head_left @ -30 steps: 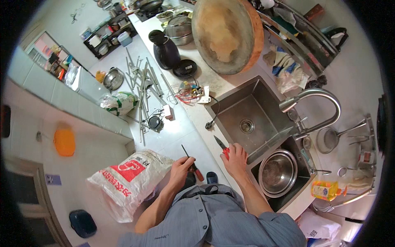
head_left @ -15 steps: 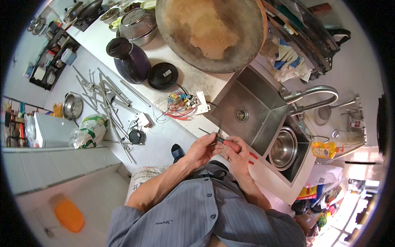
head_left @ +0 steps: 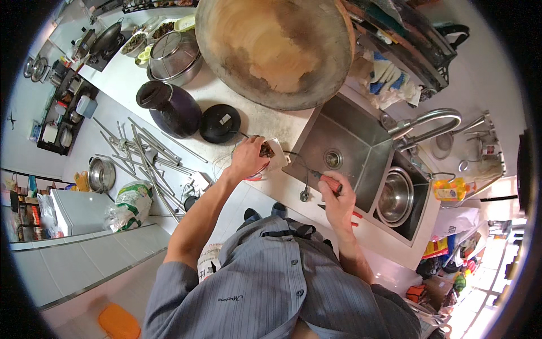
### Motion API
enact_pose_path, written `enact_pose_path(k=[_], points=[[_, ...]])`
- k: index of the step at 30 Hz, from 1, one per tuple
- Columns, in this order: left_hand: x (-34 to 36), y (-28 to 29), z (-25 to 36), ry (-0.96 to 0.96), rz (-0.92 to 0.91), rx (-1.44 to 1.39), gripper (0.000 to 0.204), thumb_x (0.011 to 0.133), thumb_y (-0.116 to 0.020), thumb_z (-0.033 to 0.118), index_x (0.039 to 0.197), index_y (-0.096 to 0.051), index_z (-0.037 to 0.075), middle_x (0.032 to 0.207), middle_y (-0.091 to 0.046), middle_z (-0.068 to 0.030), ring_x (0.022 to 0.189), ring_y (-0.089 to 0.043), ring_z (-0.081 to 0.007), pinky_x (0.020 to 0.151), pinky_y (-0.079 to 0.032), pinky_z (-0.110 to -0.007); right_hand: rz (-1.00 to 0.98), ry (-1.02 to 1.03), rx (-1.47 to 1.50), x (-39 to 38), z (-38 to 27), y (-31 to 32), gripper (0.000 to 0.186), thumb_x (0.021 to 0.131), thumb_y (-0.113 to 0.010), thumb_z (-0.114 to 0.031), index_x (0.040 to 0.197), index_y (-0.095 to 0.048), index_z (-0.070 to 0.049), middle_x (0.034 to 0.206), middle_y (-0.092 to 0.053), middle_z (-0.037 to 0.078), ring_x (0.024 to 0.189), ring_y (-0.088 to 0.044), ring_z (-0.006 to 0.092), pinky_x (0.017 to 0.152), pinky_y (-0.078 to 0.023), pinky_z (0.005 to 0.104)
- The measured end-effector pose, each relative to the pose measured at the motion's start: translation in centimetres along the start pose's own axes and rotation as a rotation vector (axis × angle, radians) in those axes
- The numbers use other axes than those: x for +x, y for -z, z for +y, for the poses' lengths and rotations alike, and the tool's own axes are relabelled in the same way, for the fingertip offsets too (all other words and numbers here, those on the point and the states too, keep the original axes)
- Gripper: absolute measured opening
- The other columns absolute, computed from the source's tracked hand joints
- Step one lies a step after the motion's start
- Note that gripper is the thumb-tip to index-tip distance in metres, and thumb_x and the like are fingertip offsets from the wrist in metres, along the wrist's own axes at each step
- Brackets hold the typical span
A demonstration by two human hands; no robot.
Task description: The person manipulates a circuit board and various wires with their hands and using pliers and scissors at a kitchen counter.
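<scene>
Standing at the worktop [head_left: 271, 125], the person has the left hand [head_left: 248, 159] curled over the circuit board [head_left: 267, 150] in its white cover [head_left: 278, 155], near the worktop's front edge; from where I am I cannot tell whether that grip pinches it or only rests there. Red wires [head_left: 256, 176] show below those fingers. The right hand [head_left: 339, 202] has its grip wrapped round the red handle of a screwdriver [head_left: 332, 183], the shaft slanting up and left toward the cover, its tip well apart from the board. A plug [head_left: 305, 196] lies on the worktop between the 2 hands, beside the sink [head_left: 364, 183]. Red-handled pliers [head_left: 357, 215] lie partly behind the right wrist. Beyond the left hand sit a round black base [head_left: 220, 124] and a dark jug [head_left: 171, 110].
</scene>
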State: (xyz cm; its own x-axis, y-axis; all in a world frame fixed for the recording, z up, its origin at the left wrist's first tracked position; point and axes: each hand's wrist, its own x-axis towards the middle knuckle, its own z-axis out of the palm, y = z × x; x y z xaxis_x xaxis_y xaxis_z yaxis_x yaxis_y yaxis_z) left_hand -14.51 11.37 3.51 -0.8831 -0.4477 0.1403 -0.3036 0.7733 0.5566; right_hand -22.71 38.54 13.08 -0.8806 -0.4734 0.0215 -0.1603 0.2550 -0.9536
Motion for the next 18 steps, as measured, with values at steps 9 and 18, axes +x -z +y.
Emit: enact_pose_path(k=[9,18], points=[[3.4,-0.2,-0.3,-0.067,-0.328,0.211,0.076,0.060,-0.080,0.033,0.127,-0.057,0.006,0.116,-0.066,-0.0165,0.109,-0.059,-0.0349,0.092,-0.047,-0.047,-0.099,0.164,-0.107,1.0,0.6,-1.3,0.028,0.084,-0.076,-0.010,0.109,-0.067,-0.002,0.087,-0.071,0.013,0.074,-0.067,0.0195,0.068,-0.052,0.0312],[6.1,1.4,-1.1,0.086,-0.375,-0.188,0.061,0.066,-0.086,0.038,0.105,-0.067,-0.004,0.100,-0.071,-0.0204,0.095,-0.068,-0.0366,0.087,-0.053,-0.044,0.022,0.084,-0.056,0.6,0.3,-4.2,0.028,0.086,-0.075,-0.010,0.111,-0.067,-0.002,0.094,-0.073,0.013,0.082,-0.069,0.0182,0.071,-0.053,0.0309]])
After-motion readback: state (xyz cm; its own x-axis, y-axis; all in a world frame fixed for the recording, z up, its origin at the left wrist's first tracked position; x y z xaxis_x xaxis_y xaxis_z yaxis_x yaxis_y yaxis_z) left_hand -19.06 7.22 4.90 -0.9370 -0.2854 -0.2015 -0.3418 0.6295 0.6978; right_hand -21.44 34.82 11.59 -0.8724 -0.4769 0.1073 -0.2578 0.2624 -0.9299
